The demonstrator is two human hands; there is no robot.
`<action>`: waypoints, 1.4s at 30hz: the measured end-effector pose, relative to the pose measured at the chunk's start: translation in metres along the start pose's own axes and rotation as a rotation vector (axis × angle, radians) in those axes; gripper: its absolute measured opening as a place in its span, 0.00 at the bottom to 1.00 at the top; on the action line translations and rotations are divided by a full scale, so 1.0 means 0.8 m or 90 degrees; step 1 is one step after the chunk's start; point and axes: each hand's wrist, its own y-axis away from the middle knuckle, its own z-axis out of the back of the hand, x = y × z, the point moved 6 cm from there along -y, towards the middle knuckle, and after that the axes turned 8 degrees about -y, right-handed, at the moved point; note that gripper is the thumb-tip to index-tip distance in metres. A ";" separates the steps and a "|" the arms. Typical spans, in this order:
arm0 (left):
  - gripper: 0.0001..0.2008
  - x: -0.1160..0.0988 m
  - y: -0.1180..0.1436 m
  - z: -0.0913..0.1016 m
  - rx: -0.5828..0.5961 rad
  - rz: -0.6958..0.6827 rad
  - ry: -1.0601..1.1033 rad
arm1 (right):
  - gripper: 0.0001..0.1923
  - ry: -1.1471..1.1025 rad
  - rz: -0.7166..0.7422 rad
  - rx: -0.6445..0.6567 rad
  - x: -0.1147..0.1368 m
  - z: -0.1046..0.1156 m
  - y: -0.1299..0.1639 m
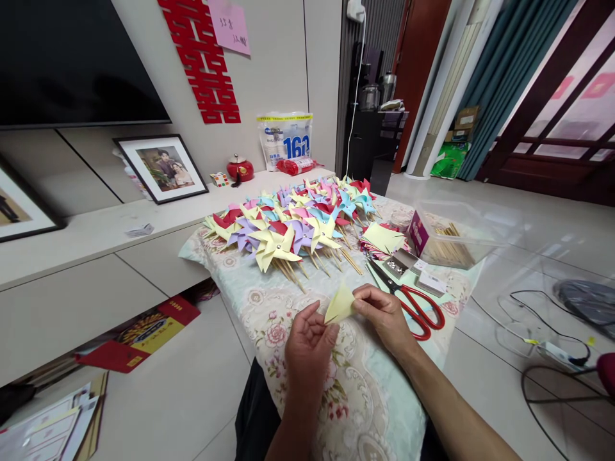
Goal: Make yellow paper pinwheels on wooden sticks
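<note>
Between my two hands is a small piece of pale yellow paper, folded to a pointed shape. My left hand pinches its lower left corner between thumb and fingers. On the other side, my right hand grips the paper's right edge with thumb and forefinger. Red-handled scissors lie just right of my right hand, blades pointing away to the left. Beyond the hands, many finished paper pinwheels on wooden sticks lie in rows. A stack of coloured paper squares sits to their right.
A clear plastic box holding wooden sticks stands on the right of the flowered tablecloth. Small open boxes of metal fasteners lie beside the scissors. A low white cabinet runs along the left. Cables lie on the floor at right.
</note>
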 end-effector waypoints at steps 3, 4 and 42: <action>0.31 -0.004 0.007 -0.007 0.038 -0.003 -0.032 | 0.06 0.012 0.094 -0.016 0.009 0.005 -0.001; 0.33 -0.004 0.009 -0.011 0.061 0.011 -0.034 | 0.04 0.016 0.119 -0.013 0.012 0.005 0.000; 0.08 0.006 0.005 0.007 -0.008 -0.011 -0.039 | 0.09 0.071 -0.014 0.207 0.002 -0.025 0.013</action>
